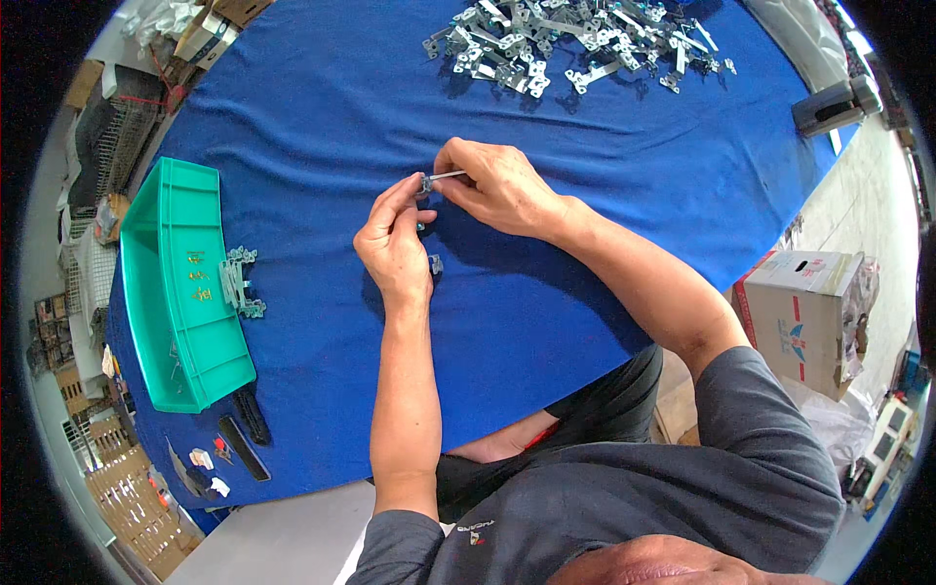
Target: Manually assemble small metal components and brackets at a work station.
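Over a table draped in blue cloth (546,322), with a green plastic bin (175,283) at its left edge, a heap of metal brackets (575,44) at the far side and a cardboard box (804,317) on the floor, the left hand (395,244) pinches a small dark fitting (426,183) while the right hand (497,185) grips a thin metal rod (448,175) poked into it.

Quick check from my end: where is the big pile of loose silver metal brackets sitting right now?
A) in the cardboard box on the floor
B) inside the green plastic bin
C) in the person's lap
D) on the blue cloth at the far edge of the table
D: the pile of loose silver metal brackets lies on the blue cloth at the table's far edge, beyond both hands.
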The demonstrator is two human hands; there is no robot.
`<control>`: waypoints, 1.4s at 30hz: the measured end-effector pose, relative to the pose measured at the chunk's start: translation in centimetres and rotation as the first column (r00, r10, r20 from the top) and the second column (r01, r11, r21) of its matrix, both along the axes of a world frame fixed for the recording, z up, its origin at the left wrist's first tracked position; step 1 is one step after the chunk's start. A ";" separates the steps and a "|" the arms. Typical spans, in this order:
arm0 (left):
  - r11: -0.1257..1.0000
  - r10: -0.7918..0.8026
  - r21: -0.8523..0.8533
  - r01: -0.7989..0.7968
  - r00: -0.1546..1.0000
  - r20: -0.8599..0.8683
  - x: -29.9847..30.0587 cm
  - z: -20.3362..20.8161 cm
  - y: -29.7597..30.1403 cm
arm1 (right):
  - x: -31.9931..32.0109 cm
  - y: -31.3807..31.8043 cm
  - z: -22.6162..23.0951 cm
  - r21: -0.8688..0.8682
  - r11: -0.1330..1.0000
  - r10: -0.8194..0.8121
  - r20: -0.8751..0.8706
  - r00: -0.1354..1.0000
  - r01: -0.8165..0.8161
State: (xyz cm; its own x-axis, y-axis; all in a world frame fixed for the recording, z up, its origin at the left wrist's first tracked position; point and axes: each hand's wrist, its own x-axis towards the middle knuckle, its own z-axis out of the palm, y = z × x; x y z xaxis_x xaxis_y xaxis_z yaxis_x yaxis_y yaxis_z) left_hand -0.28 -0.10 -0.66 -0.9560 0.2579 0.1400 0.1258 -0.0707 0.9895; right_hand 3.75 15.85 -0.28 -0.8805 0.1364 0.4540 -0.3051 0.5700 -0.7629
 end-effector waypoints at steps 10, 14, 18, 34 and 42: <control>1.000 -0.028 0.004 0.028 0.999 -0.017 0.1 -0.3 0.1 | -0.1 0.2 -0.2 0.093 0.996 0.007 0.029 1.000 -0.010; 0.999 -0.030 -0.036 0.029 0.999 -0.028 0.1 -0.2 0.1 | -0.1 0.4 0.0 0.108 0.994 0.028 0.066 0.997 -0.035; 0.999 -0.028 -0.030 0.027 0.999 -0.036 0.1 -0.3 0.0 | -0.1 0.3 -0.1 0.131 0.991 0.015 0.075 0.997 -0.025; 1.000 -0.013 0.005 0.013 0.999 -0.030 0.0 -0.3 0.0 | -0.1 0.0 0.1 0.042 0.999 -0.007 0.035 0.999 0.006; 1.000 -0.010 -0.020 0.010 0.999 -0.040 0.0 -0.3 0.1 | 0.0 0.2 0.1 0.080 0.997 0.008 0.064 0.998 -0.013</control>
